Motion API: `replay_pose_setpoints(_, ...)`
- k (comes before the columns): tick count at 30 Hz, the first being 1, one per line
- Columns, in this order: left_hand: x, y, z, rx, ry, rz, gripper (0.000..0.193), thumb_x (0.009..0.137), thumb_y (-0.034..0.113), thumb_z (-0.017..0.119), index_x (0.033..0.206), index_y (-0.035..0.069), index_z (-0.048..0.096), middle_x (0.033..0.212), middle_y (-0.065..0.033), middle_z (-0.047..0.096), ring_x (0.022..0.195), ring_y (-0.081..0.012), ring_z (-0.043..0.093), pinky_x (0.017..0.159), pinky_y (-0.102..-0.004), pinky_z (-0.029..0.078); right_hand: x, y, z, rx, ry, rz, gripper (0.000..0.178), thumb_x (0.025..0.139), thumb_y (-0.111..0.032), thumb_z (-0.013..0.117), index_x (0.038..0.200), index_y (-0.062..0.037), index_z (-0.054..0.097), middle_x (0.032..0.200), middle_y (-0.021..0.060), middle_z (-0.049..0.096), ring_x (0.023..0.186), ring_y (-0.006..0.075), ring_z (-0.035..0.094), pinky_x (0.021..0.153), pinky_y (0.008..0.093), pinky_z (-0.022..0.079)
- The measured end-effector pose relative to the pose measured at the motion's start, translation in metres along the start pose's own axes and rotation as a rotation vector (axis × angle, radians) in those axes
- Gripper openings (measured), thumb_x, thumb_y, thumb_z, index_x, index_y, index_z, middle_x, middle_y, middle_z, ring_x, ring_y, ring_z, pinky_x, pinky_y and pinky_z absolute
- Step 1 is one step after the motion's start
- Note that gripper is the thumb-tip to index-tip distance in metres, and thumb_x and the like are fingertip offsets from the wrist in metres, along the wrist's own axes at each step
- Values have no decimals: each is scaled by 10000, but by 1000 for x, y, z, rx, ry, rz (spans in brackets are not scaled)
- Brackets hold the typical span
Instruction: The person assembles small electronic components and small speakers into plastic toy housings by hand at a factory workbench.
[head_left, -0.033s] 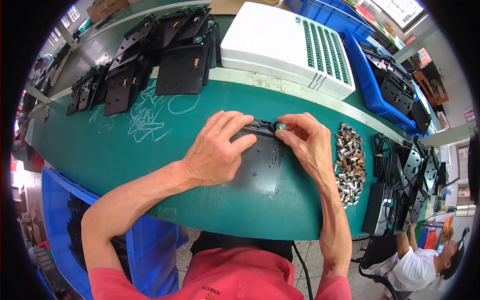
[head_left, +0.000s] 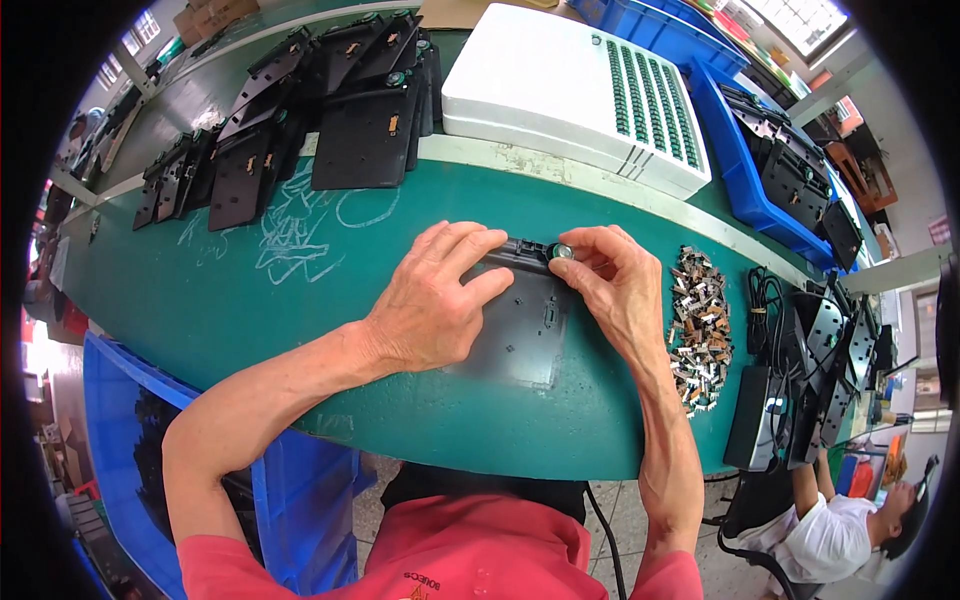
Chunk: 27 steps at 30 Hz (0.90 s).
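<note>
A flat black plastic panel point(head_left: 508, 335) with a raised, moulded far edge lies on the green table in front of me. My left hand point(head_left: 432, 297) is closed on that far edge near its left end, with thumb and fingers on either side of the ridge. At the ridge's right end sits a small round part point(head_left: 561, 252), silvery green with a dark rim. My right hand point(head_left: 622, 285) pinches this part between thumb and fingers against the panel's corner. The fingertips hide some of the join between the two.
Right of my hand lies a pile of small connectors point(head_left: 699, 330), beside a black power adapter point(head_left: 757, 415) with coiled cable. A white foam block point(head_left: 540, 75) holds rows of round parts. Stacked black panels point(head_left: 365, 140) stand far left; blue bins point(head_left: 745, 190) flank the table. A co-worker point(head_left: 835, 535) sits right.
</note>
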<state>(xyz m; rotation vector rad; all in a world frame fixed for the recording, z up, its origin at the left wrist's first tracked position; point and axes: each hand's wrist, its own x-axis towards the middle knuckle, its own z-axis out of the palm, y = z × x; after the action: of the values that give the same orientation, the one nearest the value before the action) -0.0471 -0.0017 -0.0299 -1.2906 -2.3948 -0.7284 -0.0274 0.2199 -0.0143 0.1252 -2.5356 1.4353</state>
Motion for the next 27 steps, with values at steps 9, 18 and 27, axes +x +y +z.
replay_pose_setpoints(9,0,0,0,3,-9,-6,345,670,-55,610,1010,-7,649,1235,-207,556,1170,-391,533,996,-509,445,-1,0,7,-35,52,44,264,718,-69,828,909,29,675,765,102,621,649,165,613,602,306,507)
replay_pose_setpoints(18,0,0,0,7,-15,-5,352,668,-57,612,1014,-5,647,1241,-205,552,1175,-389,529,1000,-504,444,1,-2,-12,-117,-103,-34,204,809,-39,722,1003,24,707,882,151,677,715,257,653,645,345,517)
replay_pose_setpoints(27,0,0,0,4,-14,-4,358,665,-64,607,1016,-5,644,1239,-205,551,1174,-391,528,995,-500,449,-1,-2,-8,-76,-57,19,177,809,-25,709,978,27,718,865,148,680,743,237,669,654,342,524)
